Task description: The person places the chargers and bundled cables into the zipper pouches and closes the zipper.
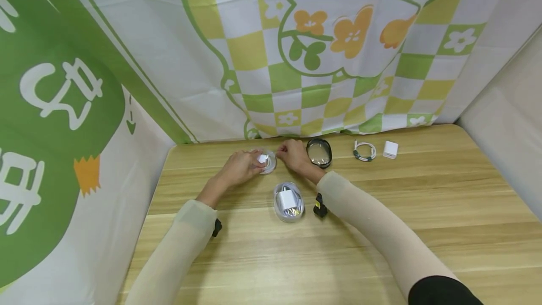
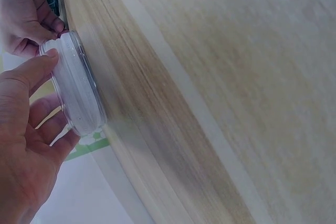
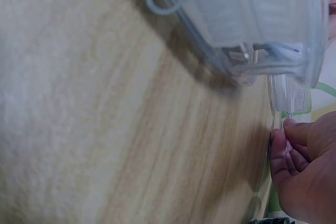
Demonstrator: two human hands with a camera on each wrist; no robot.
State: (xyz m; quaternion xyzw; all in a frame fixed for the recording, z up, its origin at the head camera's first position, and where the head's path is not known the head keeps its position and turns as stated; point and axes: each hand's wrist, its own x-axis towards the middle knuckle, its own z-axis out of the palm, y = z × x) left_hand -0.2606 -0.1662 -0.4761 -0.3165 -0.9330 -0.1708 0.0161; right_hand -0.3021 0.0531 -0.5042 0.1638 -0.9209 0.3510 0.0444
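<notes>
Item: one round case of clear plastic (image 1: 267, 163), white contents inside — located at the far left part of the pale wood-grain bench (image 1: 372, 239), between the two hands I watch. In the left-wrist view it stands out as a shallow, see-through drum.

Item: left hand (image 1: 242, 169). Its fingers pinch the round case, thumb on one side and the others curled against the opposite side.

Item: right hand (image 1: 295, 155), at the case's other edge. Thumb and forefinger pinch a thin pale strip (image 3: 289, 115) there; what the strip is, I cannot tell.

Item: one oval case of clear plastic (image 1: 289, 202), holding a white block-shaped charger and a pale coiled cable — nearer to me than the hands, apart from both. My right-wrist view shows a pale loop at its side.

Item: one rounded black-rimmed container (image 1: 329, 149), just beside the right wrist, near the bench's far edge.

Item: one white cable (image 1: 365, 144), coiled, dark tie attached, right of the container.

Item: one white cube-like power adapter (image 1: 391, 149), just beside that cable.

Backdrop: white cloth (image 1: 250, 55) printed with green and yellow checks and orange flowers.
</notes>
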